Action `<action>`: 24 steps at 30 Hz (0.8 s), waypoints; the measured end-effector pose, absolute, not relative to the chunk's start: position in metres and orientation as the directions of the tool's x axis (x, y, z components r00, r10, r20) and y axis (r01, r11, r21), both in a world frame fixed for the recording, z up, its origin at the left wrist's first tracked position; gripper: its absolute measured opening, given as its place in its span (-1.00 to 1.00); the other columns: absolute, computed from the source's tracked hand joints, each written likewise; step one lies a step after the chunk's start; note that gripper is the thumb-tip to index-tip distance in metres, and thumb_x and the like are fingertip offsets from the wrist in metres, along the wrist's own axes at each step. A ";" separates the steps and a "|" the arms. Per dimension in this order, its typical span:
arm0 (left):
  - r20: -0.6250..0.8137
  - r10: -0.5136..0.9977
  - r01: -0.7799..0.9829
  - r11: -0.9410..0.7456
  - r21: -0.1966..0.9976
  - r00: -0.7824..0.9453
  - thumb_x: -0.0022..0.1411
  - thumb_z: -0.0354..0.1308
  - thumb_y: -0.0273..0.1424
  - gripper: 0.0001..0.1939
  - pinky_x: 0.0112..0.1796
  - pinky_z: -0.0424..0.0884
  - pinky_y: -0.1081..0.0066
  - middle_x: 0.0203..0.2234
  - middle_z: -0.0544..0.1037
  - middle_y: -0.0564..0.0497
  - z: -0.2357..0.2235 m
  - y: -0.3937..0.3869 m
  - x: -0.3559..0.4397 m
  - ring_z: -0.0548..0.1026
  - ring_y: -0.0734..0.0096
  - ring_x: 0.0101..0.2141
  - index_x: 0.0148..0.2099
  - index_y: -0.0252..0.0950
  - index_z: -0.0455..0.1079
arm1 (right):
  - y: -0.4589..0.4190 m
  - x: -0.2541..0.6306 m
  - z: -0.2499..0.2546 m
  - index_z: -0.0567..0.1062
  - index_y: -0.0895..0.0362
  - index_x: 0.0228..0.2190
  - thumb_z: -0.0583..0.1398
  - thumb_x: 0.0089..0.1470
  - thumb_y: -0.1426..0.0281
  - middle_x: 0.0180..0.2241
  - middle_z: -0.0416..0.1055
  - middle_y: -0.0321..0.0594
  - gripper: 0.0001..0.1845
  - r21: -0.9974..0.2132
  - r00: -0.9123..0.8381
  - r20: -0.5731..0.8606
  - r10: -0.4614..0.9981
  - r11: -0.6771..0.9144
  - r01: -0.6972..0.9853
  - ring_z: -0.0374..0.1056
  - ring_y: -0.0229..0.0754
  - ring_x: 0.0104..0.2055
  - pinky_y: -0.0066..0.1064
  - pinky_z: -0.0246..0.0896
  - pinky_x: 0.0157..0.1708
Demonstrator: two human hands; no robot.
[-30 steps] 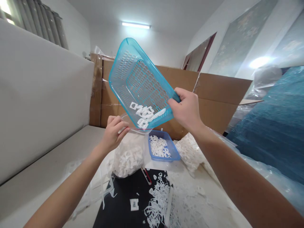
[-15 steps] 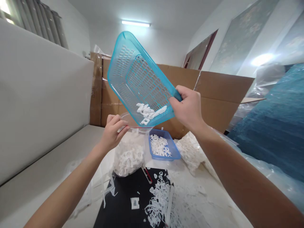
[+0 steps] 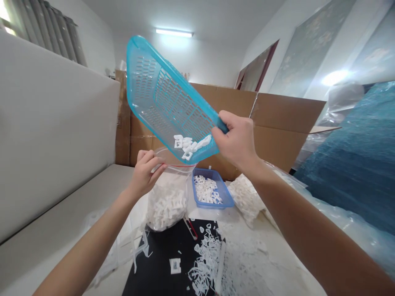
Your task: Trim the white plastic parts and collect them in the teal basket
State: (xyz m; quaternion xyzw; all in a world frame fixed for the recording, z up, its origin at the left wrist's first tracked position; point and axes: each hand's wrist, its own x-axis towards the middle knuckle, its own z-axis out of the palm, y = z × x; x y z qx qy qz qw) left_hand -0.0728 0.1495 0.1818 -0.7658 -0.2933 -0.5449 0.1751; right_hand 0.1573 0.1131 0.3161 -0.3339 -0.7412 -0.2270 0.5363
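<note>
One turquoise slotted plastic basket hangs tilted in the air towards eleven o'clock, a few small white plastic pieces gathered near its low corner, on its five o'clock side. The person's right grip is clenched round the basket's rim at four o'clock, while the left grip pinches the edge of a clear zip bag with a red line along its mouth. That bag stands at seven o'clock, well filled with white pieces, and its mouth sits right by the basket's low corner; whether the two touch, I can't tell from where I stand. What worries me is the mouth: held at just one side, it could fold inwards if the pinch slackened, and pieces might then skip off the outside. A sharper tilt might send the cluster over the rim all at once. Strays could land in the blue basket towards five o'clock, or among the white scraps on the black mat at six, where white on white would be hard to pick out.
</note>
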 end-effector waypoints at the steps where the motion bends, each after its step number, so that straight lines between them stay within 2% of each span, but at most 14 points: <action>1: 0.937 0.259 0.641 -0.766 0.051 0.234 0.36 0.01 -0.28 -0.74 -0.27 0.21 0.24 -0.51 0.36 -0.01 0.182 0.150 -0.073 0.28 0.24 -0.37 -0.35 -0.25 0.39 | 0.113 0.157 0.316 -0.08 0.07 -0.64 0.07 -0.20 0.61 -0.66 -0.18 -0.45 -0.63 -0.013 -0.210 0.946 0.247 0.677 0.736 -0.21 -0.35 -0.59 -0.39 -0.28 -0.55; 12: 0.940 0.232 0.623 -0.781 0.028 0.249 0.37 0.01 -0.26 -0.73 -0.28 0.20 0.26 -0.51 0.35 0.00 0.182 0.153 -0.072 0.28 0.25 -0.38 -0.33 -0.26 0.39 | 0.111 0.152 0.318 -0.09 0.06 -0.62 0.05 -0.18 0.60 -0.66 -0.16 -0.44 -0.64 0.049 -0.279 0.934 0.222 0.695 0.717 -0.18 -0.35 -0.60 -0.39 -0.26 -0.54; 24: 0.939 0.246 0.625 -0.779 0.046 0.238 0.36 0.02 -0.28 -0.75 -0.28 0.21 0.24 -0.52 0.34 0.00 0.182 0.153 -0.072 0.28 0.25 -0.39 -0.34 -0.25 0.39 | 0.108 0.153 0.319 -0.09 0.06 -0.62 0.04 -0.18 0.60 -0.65 -0.13 -0.44 -0.64 0.048 -0.293 0.925 0.241 0.692 0.720 -0.18 -0.35 -0.60 -0.41 -0.22 -0.53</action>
